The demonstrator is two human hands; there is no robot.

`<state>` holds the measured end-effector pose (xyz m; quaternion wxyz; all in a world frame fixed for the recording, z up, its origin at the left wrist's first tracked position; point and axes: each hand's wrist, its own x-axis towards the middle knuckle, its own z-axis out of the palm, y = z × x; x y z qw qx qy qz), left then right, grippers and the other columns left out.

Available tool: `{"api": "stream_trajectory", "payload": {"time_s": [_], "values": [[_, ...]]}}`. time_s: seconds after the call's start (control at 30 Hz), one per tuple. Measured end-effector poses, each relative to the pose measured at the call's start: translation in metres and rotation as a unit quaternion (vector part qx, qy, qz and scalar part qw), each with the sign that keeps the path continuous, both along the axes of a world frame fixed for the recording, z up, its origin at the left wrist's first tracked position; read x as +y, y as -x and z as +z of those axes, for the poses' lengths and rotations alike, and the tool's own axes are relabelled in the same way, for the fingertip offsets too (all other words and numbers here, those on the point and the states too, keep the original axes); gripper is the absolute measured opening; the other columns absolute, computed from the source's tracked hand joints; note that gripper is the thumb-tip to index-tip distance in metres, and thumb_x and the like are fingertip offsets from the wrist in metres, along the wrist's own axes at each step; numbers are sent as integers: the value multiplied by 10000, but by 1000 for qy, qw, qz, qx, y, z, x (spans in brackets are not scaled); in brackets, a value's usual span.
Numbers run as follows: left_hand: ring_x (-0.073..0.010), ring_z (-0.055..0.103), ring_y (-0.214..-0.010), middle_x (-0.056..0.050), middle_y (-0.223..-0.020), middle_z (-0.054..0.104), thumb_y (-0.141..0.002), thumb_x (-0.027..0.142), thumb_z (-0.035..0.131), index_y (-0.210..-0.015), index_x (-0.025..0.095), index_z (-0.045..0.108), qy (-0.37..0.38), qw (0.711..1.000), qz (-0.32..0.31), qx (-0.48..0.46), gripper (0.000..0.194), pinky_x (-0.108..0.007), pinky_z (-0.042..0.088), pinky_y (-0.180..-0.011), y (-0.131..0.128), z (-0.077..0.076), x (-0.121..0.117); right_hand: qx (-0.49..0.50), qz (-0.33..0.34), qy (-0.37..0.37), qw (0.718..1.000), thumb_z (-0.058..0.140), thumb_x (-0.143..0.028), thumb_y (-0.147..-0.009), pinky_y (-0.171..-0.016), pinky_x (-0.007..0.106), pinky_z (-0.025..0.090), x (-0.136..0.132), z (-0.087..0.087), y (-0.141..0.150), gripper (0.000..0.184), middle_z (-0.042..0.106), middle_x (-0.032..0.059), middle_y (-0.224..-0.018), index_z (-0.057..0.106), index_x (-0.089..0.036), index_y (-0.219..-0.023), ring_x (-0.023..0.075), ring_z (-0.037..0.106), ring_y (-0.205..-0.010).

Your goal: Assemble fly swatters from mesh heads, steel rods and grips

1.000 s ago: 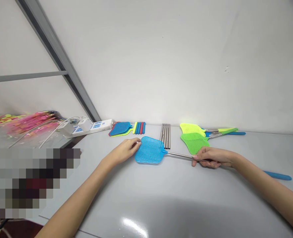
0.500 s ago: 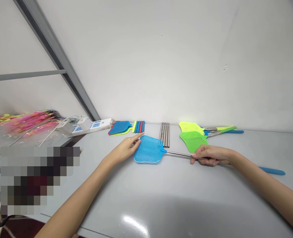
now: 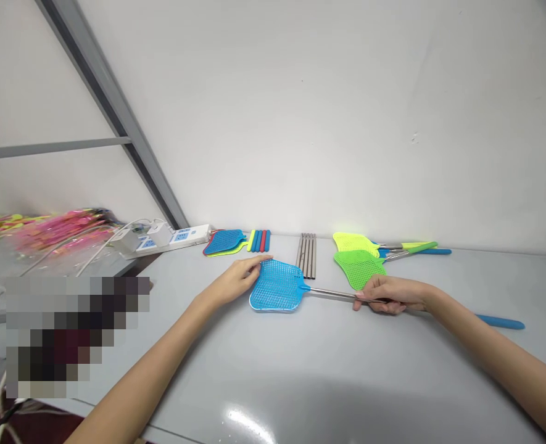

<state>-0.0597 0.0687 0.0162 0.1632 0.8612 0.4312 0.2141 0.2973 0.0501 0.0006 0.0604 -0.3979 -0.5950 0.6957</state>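
Note:
A blue fly swatter with a metal shaft and a blue grip stretches across the grey table before me. My right hand is closed around the shaft, and the blue grip sticks out beyond my forearm. At the upper left corner of the mesh head, my left hand holds the edge with its fingers close together; the fingertips on the underside are hidden. Just behind the shaft lies a green fly swatter, overlapping a yellow fly swatter and another with a blue grip.
Several metal rods lie side by side near the wall. Left of them are coloured grips and loose swatter heads. A white power strip with plugs sits farther left, near bagged pink items and a grey metal frame.
The left hand's fingers have moved onto the swatter head's upper left corner. The right hand keeps its hold on the shaft. The whole view has shifted slightly.

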Motion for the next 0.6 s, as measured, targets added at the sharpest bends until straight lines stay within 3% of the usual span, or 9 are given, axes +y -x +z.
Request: {"api": "stream_trajectory", "payload": {"time_s": [0.23,0.4,0.6], "values": [[-190,530,-970,-43,-1105,577,-865,300,334,-1114,200,529,11,999,19,-26,332,-281,409,-816,-1,1,0,-1,-6,4,1000,529,-408,-800,-300,176,94,0,2,2,359,337,-85,-437,642,-81,-898,16,175,-338],[-156,563,-767,-23,-844,612,-866,332,342,-1024,190,506,30,998,31,-45,268,-230,429,-624,0,3,0,-4,-13,10,1000,539,-414,-791,-301,175,93,0,3,2,367,347,-83,-442,643,-77,-894,13,171,-338],[-151,555,-757,-13,-806,580,-854,331,372,-905,191,490,37,996,38,-66,190,-227,417,-614,1,2,1,-4,-11,12,1000,544,-413,-786,-299,170,91,0,3,1,367,346,-82,-448,638,-80,-907,17,172,-343]]}}
